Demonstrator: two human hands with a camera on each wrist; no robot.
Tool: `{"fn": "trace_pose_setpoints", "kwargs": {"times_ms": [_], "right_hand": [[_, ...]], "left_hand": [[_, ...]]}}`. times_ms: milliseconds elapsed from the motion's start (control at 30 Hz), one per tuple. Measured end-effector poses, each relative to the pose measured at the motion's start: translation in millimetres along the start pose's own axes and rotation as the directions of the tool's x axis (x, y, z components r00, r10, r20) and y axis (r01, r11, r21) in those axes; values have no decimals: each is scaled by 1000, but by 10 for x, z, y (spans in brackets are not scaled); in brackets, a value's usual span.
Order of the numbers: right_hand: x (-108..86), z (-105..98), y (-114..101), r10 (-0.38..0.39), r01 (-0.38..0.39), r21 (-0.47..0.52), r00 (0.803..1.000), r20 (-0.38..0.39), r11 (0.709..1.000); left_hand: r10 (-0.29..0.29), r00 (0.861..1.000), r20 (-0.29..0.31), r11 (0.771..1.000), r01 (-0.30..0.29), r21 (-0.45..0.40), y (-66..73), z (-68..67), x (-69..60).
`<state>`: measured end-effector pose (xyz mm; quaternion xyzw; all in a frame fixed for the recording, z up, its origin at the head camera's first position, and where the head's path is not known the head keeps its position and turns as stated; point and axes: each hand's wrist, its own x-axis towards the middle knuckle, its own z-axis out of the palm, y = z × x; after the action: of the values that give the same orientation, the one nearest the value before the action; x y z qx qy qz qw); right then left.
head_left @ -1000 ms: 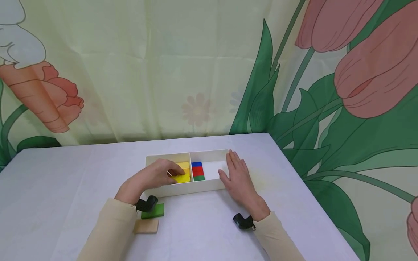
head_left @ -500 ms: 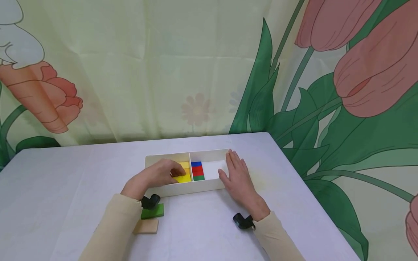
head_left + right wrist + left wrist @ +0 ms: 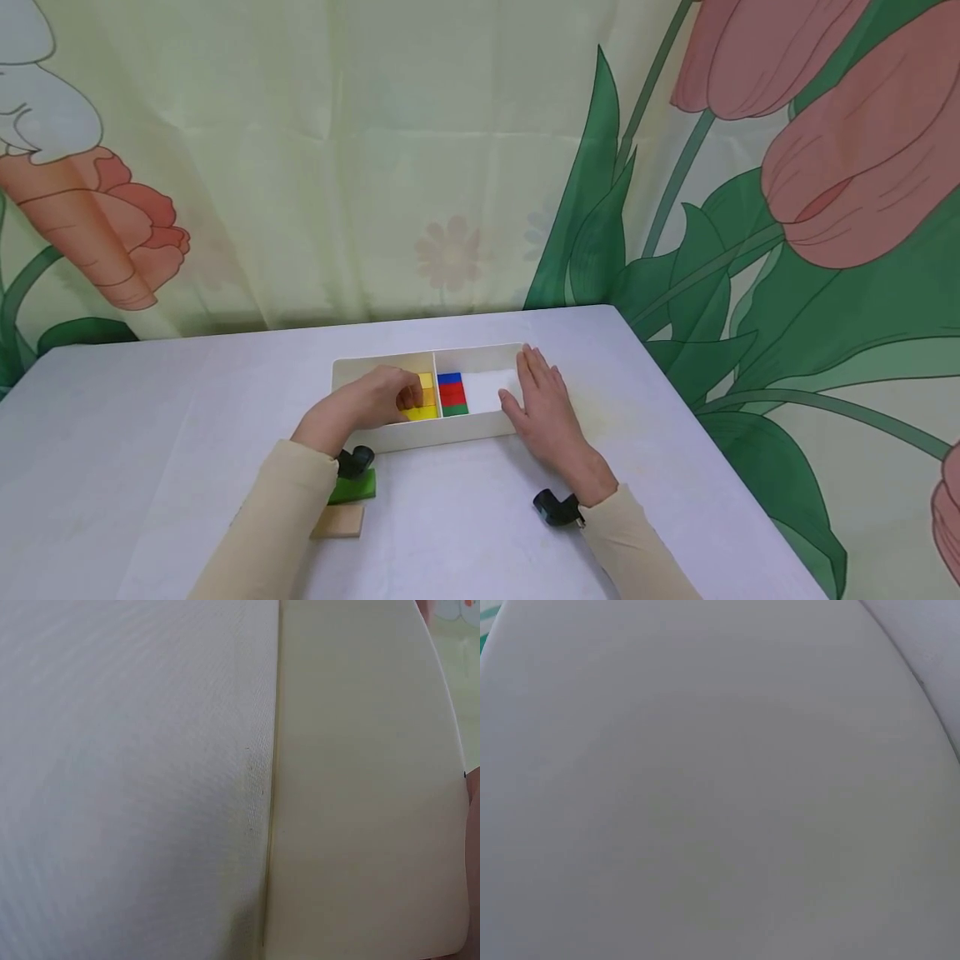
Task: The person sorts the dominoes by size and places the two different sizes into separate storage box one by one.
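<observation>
A white two-compartment box (image 3: 457, 433) lies lengthwise on the table. My left hand (image 3: 372, 398) reaches into its left compartment, fingers bent down over flat yellow blocks (image 3: 426, 398) lying against the divider. Its fingertips are partly hidden, and whether it pinches a block does not show. Blue, red and green blocks (image 3: 452, 394) sit in the right compartment, on the divider's other side. My right hand (image 3: 549, 414) rests with straight fingers along the box's right end. A pale box wall (image 3: 720, 787) fills the left wrist view; the right wrist view also shows the box wall (image 3: 360, 780).
Below my left wrist a green block (image 3: 356, 487) and a plain wooden block (image 3: 339, 522) lie on the white tablecloth (image 3: 450, 533), in front of the box. A printed curtain (image 3: 375, 167) hangs behind the table.
My left hand and forearm have shifted a little to the right, and the hand covers more of the yellow blocks. The right hand stays against the box's end.
</observation>
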<state>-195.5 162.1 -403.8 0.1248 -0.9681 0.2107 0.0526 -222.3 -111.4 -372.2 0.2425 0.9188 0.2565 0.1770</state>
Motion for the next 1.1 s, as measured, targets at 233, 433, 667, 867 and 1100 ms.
{"fn": "trace_pose_setpoints", "kwargs": {"times_ms": [233,433,667,867,1100], "right_hand": [[-3,11,-5,3,-3,-13,1000,-4,1000],[-15,20,-28,-2,2,9,1000,-9,1000],[-18,18,-27,0,0,-1,1000,-18,1000],[-19,12,-21,-1,1,1,1000,-14,1000],[-16,12,-8,6,-6,-2,1000,-9,1000]], "left_hand": [[-3,1000,-24,1000,3,-7,4,17,-17],[28,995,-97,1000,-29,-10,1,13,-89],[108,979,-174,993,-112,-18,39,-26,-245],[139,964,-226,989,-147,-18,58,-45,-400],[152,947,-283,986,-167,-30,85,-21,-616]]}}
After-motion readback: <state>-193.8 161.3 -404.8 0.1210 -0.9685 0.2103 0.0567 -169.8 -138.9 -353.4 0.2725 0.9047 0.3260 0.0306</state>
